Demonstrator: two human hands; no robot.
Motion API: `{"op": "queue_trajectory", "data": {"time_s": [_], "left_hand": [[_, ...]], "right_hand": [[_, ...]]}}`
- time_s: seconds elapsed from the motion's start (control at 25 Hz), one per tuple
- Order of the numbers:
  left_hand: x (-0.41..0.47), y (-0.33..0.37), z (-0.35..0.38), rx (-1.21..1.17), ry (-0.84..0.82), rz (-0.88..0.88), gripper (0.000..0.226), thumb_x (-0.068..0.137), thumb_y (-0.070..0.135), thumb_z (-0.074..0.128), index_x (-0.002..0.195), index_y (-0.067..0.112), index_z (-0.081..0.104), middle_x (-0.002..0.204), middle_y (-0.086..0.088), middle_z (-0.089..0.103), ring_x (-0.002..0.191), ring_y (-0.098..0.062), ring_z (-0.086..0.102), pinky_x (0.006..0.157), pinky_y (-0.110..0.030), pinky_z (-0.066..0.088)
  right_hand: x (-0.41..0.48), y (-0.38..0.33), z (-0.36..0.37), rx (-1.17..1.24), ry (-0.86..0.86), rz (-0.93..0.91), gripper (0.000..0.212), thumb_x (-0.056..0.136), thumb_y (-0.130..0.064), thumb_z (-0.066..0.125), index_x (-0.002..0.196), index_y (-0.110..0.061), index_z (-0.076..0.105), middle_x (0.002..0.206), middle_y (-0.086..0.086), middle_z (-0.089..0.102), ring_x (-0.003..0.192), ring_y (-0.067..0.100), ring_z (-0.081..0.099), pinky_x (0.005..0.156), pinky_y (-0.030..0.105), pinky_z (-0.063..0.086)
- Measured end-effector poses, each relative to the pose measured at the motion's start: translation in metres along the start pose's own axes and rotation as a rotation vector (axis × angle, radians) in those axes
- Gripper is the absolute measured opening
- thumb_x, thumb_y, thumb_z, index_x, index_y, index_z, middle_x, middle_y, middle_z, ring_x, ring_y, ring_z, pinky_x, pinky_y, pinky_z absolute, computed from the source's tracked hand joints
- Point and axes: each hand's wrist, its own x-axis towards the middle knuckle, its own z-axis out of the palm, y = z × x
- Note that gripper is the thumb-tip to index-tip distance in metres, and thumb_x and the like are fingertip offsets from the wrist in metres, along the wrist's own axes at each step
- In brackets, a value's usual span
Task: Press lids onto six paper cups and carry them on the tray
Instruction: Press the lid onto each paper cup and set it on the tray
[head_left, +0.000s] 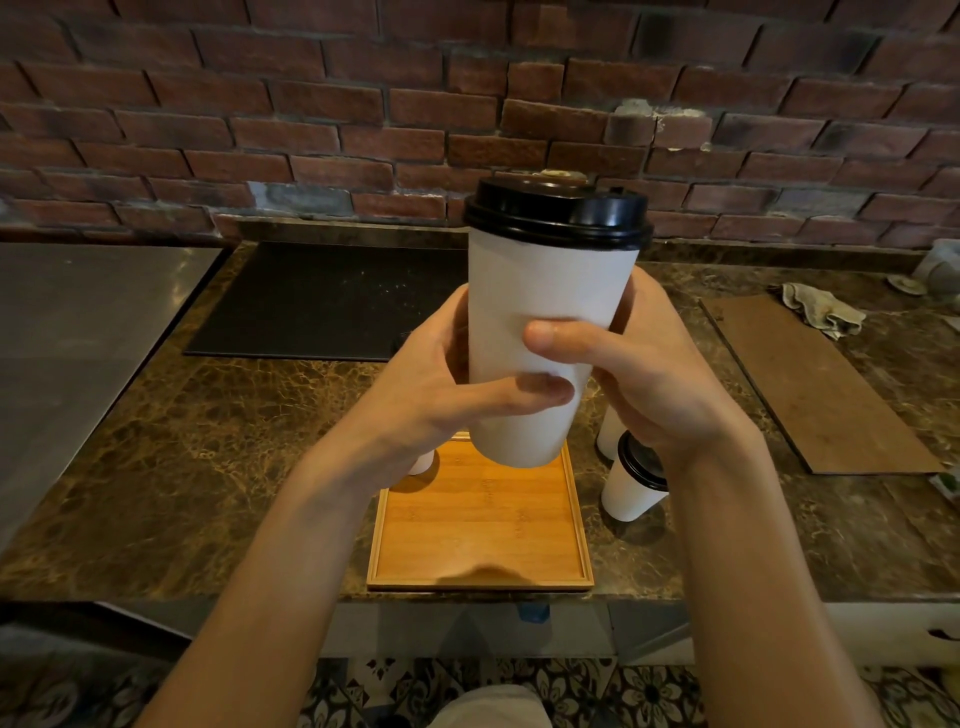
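A tall white paper cup with a black lid is held up in front of me, above the wooden tray. My left hand grips its lower left side, thumb across the front. My right hand grips the right side, thumb also on the front. Right of the tray stands a lidded cup, partly behind my right wrist, with another white cup behind it. A further cup peeks out under my left hand at the tray's left edge.
The tray lies on a brown marble counter. A black mat sits at the back, a steel surface at the left, a brown board and a crumpled cloth at the right. A brick wall stands behind.
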Motion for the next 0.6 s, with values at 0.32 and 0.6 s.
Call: {"op": "queue_trajectory", "data": {"time_s": [0.32,0.6], "left_hand": [[0.002,-0.002,0.002,0.002,0.100,0.008,0.065,0.057,0.031,0.077,0.117,0.031,0.051,0.104,0.017,0.067,0.100,-0.006,0.064,0.072,-0.016,0.052],[0.005,-0.002,0.000,0.057,0.224,0.008,0.073,0.056,0.024,0.081,0.120,0.036,0.048,0.111,0.014,0.065,0.105,-0.005,0.062,0.078,-0.021,0.055]], "right_hand": [[-0.001,-0.010,0.002,-0.167,0.028,0.016,0.075,0.064,-0.041,0.081,0.130,-0.020,0.051,0.114,-0.005,0.065,0.106,0.009,0.065,0.082,0.026,0.056],[0.000,-0.018,0.018,-0.338,0.219,-0.010,0.078,0.064,-0.052,0.081,0.129,-0.030,0.044,0.114,-0.016,0.057,0.102,0.000,0.058,0.079,0.023,0.056]]}}
